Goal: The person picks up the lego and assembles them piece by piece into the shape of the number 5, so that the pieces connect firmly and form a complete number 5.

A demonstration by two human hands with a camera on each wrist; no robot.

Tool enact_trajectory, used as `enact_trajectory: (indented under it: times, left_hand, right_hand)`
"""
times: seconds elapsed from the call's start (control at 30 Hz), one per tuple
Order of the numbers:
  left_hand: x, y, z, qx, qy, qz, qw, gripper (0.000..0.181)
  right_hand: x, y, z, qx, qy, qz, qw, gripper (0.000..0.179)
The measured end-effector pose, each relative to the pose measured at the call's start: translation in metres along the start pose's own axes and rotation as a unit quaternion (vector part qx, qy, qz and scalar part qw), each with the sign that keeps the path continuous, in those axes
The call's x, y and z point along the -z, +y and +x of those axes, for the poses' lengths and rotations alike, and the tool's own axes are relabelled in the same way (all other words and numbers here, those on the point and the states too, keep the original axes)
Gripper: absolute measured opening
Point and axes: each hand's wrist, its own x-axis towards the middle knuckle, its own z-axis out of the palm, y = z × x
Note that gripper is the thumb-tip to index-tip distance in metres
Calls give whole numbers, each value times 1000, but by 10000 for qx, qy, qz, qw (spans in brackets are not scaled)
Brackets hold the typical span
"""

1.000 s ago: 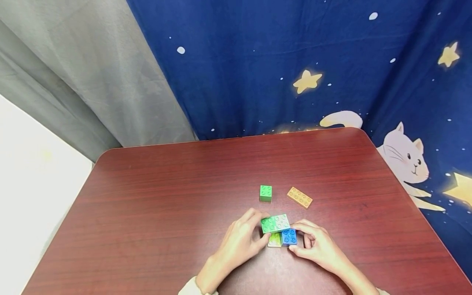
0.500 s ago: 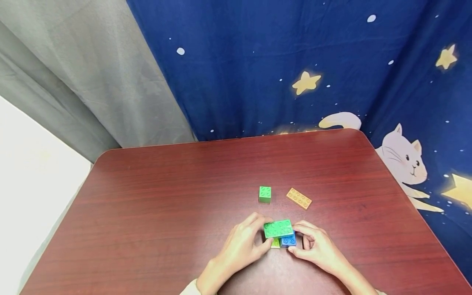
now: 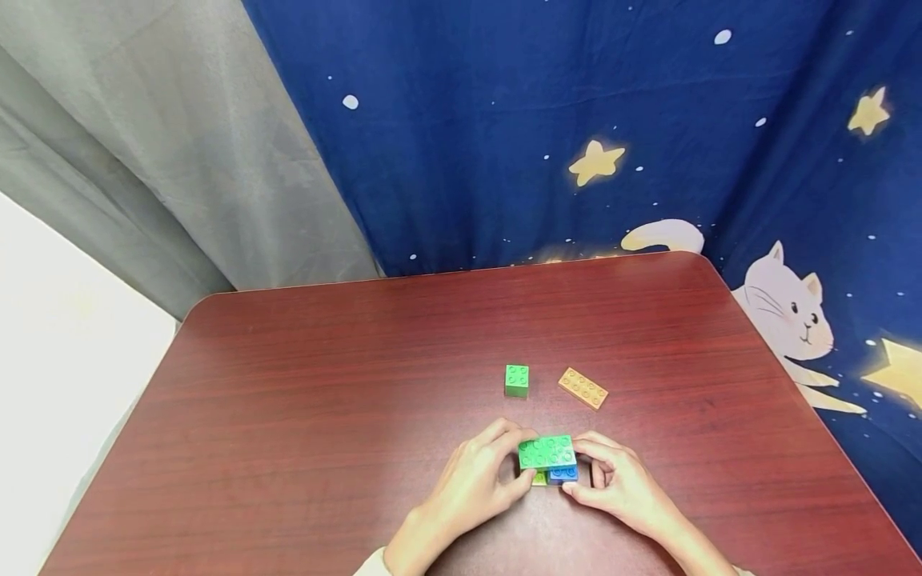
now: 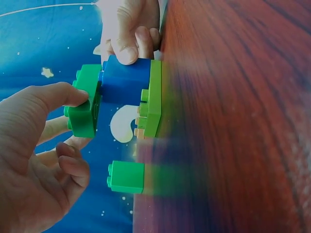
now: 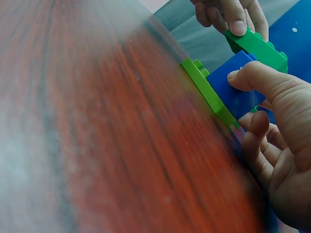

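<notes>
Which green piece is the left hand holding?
The long green brick, pinched above the blue brick by the left hand. The short green brick stands apart on the table; the lime plate lies under the blue brick.

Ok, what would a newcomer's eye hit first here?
Probably the blue curtain behind the table, with its yellow stars and, at the right, a white cat. Then, on the near side, the left hand holding a long green brick over a blue brick, which the right hand grips on a lime plate.
</notes>
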Motion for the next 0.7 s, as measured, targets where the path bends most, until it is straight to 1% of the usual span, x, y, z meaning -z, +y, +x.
enact_trajectory:
  times: [0.1,0.33,0.7]
  left_hand:
    - [0,0,0,21,-33,-43,10000,36]
    - [1,0,0,-88,-83,-101,9999,35]
    - [2,0,0,-48,-231,-345,9991,37]
  right_hand:
    - [0,0,0,2,-19,27,10000,42]
    - [0,-1,0,-44,13,-65,10000,42]
    - [1,-1,1,-37,-12,37,10000,44]
